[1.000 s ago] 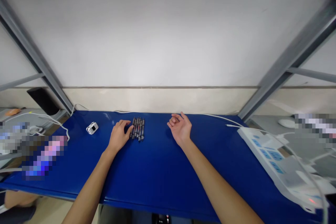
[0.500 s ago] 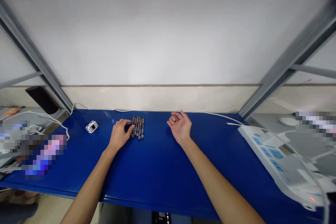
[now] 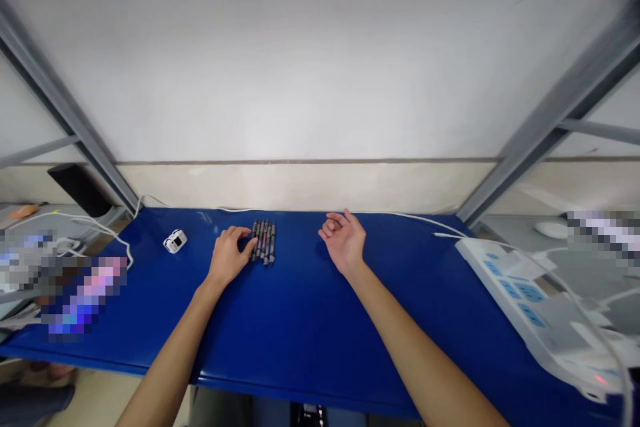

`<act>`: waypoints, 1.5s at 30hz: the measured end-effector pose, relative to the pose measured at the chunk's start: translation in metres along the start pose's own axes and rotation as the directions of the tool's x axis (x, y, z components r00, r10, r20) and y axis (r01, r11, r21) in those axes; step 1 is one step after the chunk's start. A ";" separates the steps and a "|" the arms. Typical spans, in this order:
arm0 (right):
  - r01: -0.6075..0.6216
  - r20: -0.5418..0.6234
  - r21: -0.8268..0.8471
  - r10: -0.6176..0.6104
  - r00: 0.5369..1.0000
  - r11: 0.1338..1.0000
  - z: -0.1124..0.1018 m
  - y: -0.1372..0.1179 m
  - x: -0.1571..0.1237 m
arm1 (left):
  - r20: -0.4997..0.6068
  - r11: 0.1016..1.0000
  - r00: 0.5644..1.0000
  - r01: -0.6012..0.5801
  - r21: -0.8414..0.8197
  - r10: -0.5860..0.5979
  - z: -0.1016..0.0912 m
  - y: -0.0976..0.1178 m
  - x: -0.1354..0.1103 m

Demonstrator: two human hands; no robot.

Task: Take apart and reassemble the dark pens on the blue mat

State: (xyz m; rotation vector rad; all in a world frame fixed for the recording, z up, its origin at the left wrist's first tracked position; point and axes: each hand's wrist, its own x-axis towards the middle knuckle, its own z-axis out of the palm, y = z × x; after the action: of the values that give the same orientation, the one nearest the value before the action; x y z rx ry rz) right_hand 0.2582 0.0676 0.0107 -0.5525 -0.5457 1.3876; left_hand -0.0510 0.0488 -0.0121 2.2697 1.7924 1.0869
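Several dark pens [image 3: 264, 242] lie side by side on the blue table [image 3: 295, 320], their long sides pointing toward the wall. At the left edge of this row is my left hand [image 3: 233, 255], palm down, thumb and fingers curved and apart. Its fingertips are at or very near the leftmost pen; whether they touch it I cannot tell. To the right of the pens my right hand [image 3: 345, 240] rests with its palm turned up and its fingers loosely bent, holding nothing.
A small white device with a dark screen [image 3: 175, 241] lies to the left. A large white power strip [image 3: 515, 300] with blue sockets and cables is at the right. A white cable [image 3: 415, 217] runs along the back edge. A black upright object [image 3: 80, 190] stands at far left.
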 end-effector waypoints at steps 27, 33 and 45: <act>-0.008 -0.005 -0.017 0.008 1.000 1.000 0.000 -0.001 -0.001 | 0.035 0.992 0.992 0.120 0.033 -0.121 -0.003 0.001 0.001; -0.002 -0.010 -0.016 0.002 1.000 1.000 0.000 0.000 -0.001 | 0.071 0.988 0.987 0.139 0.066 -0.144 -0.007 0.005 0.003; 0.008 0.002 -0.063 -0.008 1.000 0.998 0.000 -0.001 -0.001 | -0.296 0.998 0.954 0.056 0.013 -0.050 -0.021 0.011 0.005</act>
State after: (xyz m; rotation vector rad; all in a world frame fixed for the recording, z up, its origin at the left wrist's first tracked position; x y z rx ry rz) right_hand 0.2589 0.0661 0.0117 -0.5990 -0.5944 1.3667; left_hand -0.0535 0.0419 0.0112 2.1487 1.9611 1.4710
